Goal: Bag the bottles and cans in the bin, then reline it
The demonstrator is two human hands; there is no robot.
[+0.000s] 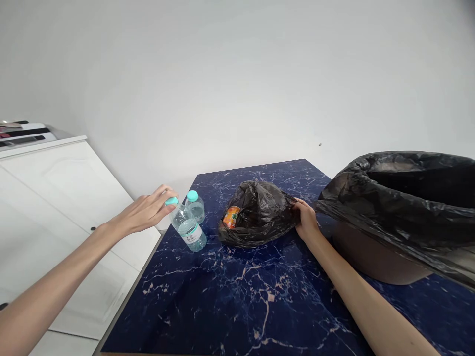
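Note:
My left hand (156, 205) grips a clear plastic water bottle (191, 232) by its turquoise cap. The bottle carries a white label and stands on the left part of the table. Just behind it is a second water bottle (196, 207), also with a turquoise cap. My right hand (306, 217) pinches the gathered right end of a black plastic bag (265, 207) lying on the tabletop. At the bag's left opening an orange can (231, 217) shows, partly covered by the plastic. The rest of the bag's contents is hidden.
A brown bin (374, 252) lined with a black bin bag (401, 207) stands on the right of the dark blue marbled table (237, 306). A white cabinet (74, 222) is at the left, with items on top. Behind rises a pale wall (237, 89).

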